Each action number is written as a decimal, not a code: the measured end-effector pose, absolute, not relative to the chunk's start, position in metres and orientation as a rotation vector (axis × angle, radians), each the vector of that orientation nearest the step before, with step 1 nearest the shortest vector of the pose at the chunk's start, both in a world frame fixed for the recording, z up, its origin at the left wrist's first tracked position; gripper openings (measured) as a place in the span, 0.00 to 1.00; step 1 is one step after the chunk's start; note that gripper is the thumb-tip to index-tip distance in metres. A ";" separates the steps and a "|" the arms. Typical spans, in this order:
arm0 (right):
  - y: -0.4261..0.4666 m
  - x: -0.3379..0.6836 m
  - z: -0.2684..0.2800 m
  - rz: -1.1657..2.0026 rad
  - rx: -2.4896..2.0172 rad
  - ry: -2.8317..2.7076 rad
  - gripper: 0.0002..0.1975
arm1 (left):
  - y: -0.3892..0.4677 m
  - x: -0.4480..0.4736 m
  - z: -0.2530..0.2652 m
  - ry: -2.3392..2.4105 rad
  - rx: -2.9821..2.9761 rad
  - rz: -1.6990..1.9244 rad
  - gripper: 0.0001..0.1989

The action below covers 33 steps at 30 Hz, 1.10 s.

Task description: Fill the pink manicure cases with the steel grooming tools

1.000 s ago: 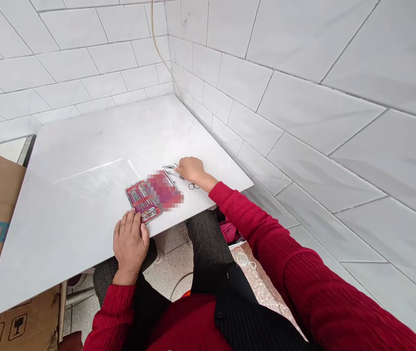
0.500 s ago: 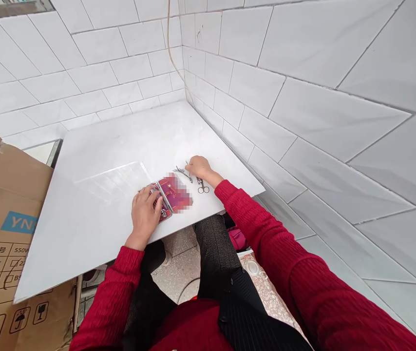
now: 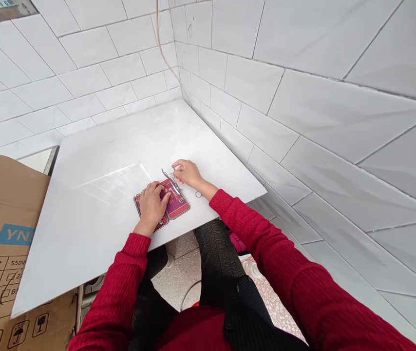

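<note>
A small manicure case with a purple and red lining lies unfolded on the white table. My left hand rests across its left half, fingers spread and thumb reaching over the hinge; most of that half is hidden. Beyond the right half, my right hand pinches a small silver metal tool whose kind I cannot make out. Just under those fingers, long curved metal tools lie at the case's far edge. A finger loop of the scissors shows beside my right wrist.
A big cardboard box stands against the table's left side. White tiled walls meet at the far corner, where a thin cable hangs down. My legs are under the near edge.
My right hand has moved left, closer to the case, with the small metal tool. My left hand has shifted slightly right, its thumb now over the hinge. The camera view has turned a little.
</note>
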State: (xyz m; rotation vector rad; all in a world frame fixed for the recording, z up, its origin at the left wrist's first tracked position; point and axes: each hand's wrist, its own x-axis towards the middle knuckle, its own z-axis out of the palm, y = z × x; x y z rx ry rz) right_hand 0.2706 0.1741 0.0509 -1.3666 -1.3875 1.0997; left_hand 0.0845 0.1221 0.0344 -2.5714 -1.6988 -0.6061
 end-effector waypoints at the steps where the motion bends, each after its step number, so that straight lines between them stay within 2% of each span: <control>1: 0.176 0.267 0.050 1.087 -1.350 -1.406 0.15 | 0.123 0.085 0.034 -1.713 -2.582 -0.642 0.11; 5: 0.183 0.253 0.045 0.999 -1.305 -1.470 0.23 | 0.126 0.082 0.031 -1.787 -2.617 -0.791 0.11; 11: 0.186 0.239 0.035 0.859 -1.313 -1.554 0.22 | 0.115 0.078 0.029 -1.701 -2.568 -0.968 0.13; 33: 0.180 0.242 0.033 0.649 -1.455 -1.793 0.21 | 0.111 0.091 0.045 -1.343 -2.479 -0.736 0.16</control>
